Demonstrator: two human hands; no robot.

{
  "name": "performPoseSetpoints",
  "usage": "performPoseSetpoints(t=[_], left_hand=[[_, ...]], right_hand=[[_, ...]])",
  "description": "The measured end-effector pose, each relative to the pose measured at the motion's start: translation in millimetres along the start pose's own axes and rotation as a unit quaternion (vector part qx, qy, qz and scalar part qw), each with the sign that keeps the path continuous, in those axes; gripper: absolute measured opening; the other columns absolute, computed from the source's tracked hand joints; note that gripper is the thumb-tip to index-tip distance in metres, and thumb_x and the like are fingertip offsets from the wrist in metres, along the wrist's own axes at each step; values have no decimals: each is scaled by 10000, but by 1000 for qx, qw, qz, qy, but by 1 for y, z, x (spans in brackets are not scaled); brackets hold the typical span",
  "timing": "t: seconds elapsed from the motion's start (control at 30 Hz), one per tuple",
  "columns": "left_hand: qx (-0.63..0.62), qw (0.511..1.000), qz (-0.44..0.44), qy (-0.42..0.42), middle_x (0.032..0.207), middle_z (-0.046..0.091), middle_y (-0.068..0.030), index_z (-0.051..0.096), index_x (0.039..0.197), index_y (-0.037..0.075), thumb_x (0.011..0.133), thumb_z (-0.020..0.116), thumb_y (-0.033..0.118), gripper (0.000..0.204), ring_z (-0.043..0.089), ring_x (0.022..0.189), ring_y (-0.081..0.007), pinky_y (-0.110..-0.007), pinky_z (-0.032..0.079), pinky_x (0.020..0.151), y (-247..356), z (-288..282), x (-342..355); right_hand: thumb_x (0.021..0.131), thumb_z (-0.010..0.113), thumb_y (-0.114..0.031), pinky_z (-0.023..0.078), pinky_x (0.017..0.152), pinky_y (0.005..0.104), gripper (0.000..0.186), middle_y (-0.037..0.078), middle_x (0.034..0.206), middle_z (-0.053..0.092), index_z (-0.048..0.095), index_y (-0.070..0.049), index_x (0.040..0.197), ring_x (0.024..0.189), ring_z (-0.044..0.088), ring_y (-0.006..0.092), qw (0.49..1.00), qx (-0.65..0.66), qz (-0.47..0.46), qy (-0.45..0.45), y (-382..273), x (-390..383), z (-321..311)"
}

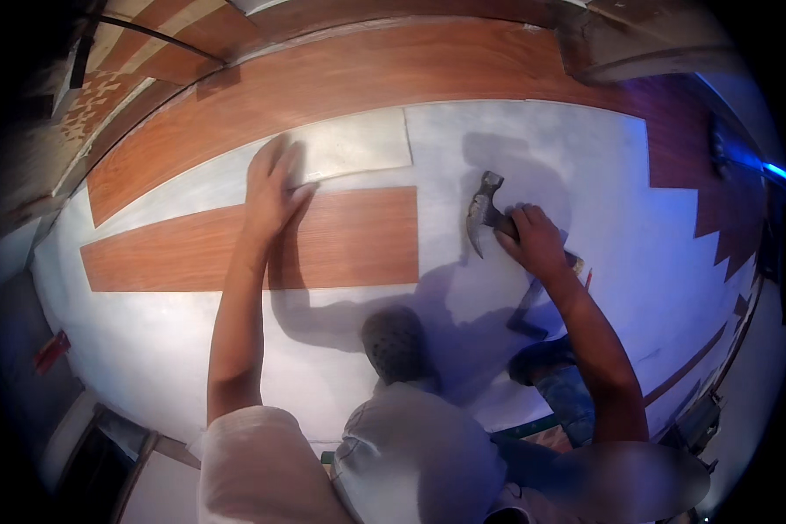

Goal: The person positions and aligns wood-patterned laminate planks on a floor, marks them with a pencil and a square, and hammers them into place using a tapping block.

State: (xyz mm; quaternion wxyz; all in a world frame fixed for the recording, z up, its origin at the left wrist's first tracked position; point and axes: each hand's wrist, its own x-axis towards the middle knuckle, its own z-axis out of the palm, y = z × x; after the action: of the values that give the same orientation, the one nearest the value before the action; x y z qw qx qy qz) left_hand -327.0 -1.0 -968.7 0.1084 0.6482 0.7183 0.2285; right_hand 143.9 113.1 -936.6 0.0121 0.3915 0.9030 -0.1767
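Observation:
My left hand (273, 188) is on the left part of a pale, cream-faced floor plank (358, 147), its fingers over the face and the thumb along the near edge. A reddish-brown wood-grain plank (349, 236) lies below it on the white underlay (463, 131). My right hand (533, 240) is closed round the handle of a claw hammer (486, 210). The hammer's metal head points left, over the bare underlay to the right of the planks.
Laid wood-grain flooring (367, 65) runs along the far side and steps down at the right (716, 205). Beside my right forearm lie a dark angled tool (528, 314) and a thin red stick (588, 279). My shoe (393, 342) rests on the underlay. A red object (52, 351) lies far left.

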Motion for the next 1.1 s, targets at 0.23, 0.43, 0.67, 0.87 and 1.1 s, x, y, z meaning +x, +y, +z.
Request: performPoseSetpoints(t=[0.23,0.43,0.67,0.87,1.1], left_hand=[[-48,945,-283,157,1332,587,-210,625,1290,-47,1000,674,146,352,592,1220,-340,-414,477,1046,-3,4,-133],[-216,740,-536,344,1086,663,-115,609,1218,-78,987,700,174,354,649,937,-206,-332,539,820,-33,10,-246],[-397,555,-609,405,1002,650,-125,568,1210,-62,986,684,189,356,635,829,-201,-357,535,750,-60,-25,-254],[-667,360,-432,489,1338,629,-190,526,1354,-60,1070,553,130,343,612,1245,-313,-447,515,1094,-40,-51,-241],[-612,425,-415,522,1490,524,-192,396,1488,-40,1083,453,74,424,524,1360,-350,-492,431,1166,-8,-88,-250]], right_hand=[[885,685,-110,494,976,506,390,212,1152,650,606,10,1247,1032,626,409,985,163,-39,44,-92,-37,42],[858,686,-72,396,1115,517,591,294,1401,527,505,47,1408,1278,509,464,964,212,106,119,-205,-25,81],[1036,638,-190,479,774,324,274,6,959,602,613,37,1187,846,554,124,727,594,340,53,-177,3,106],[1082,562,-384,382,633,328,428,2,783,510,672,14,966,723,411,102,823,530,202,17,-188,-3,45],[1078,553,-361,486,764,406,401,166,896,674,670,15,1005,839,636,269,910,350,215,60,-204,-31,83]])
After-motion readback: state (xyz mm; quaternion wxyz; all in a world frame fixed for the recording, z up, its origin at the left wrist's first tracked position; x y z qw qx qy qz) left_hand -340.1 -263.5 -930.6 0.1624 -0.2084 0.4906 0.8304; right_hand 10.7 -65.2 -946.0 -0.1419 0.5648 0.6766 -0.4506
